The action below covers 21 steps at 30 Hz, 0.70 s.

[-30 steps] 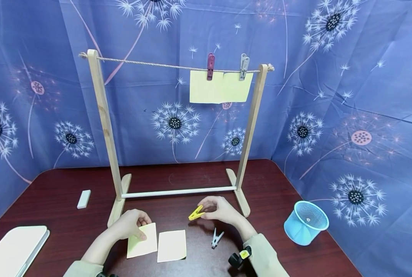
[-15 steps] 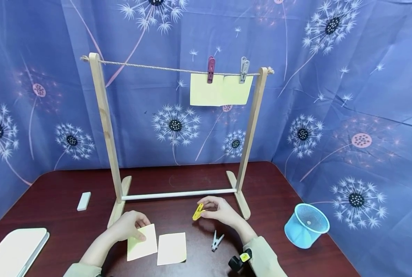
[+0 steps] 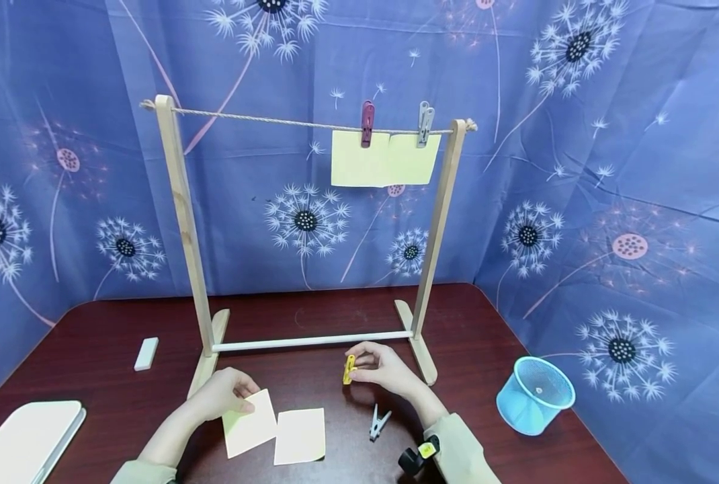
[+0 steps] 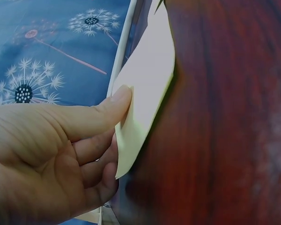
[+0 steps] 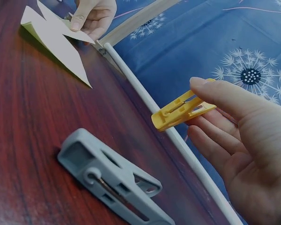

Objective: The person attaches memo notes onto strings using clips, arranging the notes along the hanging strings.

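Note:
A pale yellow paper note is pinched between the thumb and fingers of my left hand, lifted at its near edge above the table. Beside it a second yellow note lies on the tabletop. My right hand holds a yellow clothespin by its handle end, its tip pointing away from the fingers. Below that hand a grey clothespin rests on the table. Overhead, two yellow notes hang side by side on a rope, under a dark red clothespin and a grey one.
A wooden frame with a white crossbar stands behind the hands and carries the rope. At the right sits a blue mesh cup. To the left lie a white block and a white case.
The yellow clothespin has turned in my right hand from slanted to nearly upright. My left hand's note has tilted slightly and shifted toward the second note.

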{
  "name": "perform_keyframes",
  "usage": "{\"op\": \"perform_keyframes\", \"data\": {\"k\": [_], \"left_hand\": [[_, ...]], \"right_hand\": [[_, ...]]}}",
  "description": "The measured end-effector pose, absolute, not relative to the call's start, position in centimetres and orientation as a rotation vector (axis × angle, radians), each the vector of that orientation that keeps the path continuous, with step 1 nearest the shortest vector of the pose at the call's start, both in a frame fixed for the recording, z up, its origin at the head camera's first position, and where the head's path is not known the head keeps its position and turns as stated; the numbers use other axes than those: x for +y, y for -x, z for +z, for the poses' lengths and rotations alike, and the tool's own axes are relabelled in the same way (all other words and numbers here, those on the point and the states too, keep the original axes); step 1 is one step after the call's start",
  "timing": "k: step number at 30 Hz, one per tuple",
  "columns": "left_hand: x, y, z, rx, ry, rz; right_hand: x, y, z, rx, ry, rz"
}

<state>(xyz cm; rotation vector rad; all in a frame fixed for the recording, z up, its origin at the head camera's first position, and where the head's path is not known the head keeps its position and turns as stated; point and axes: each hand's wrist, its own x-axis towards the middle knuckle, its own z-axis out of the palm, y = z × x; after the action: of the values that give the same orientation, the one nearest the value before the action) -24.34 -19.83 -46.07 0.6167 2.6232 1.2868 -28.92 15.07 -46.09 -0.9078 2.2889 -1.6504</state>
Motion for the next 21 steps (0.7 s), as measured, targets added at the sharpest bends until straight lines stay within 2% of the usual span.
{"op": "perform_keyframes", "data": {"k": [21], "left_hand": [[-21.5, 26.2, -46.5, 2.279, -0.569, 1.425]], "right_hand": [[14.9, 29.2, -45.3, 2.282, 0.950, -1.639]]}}
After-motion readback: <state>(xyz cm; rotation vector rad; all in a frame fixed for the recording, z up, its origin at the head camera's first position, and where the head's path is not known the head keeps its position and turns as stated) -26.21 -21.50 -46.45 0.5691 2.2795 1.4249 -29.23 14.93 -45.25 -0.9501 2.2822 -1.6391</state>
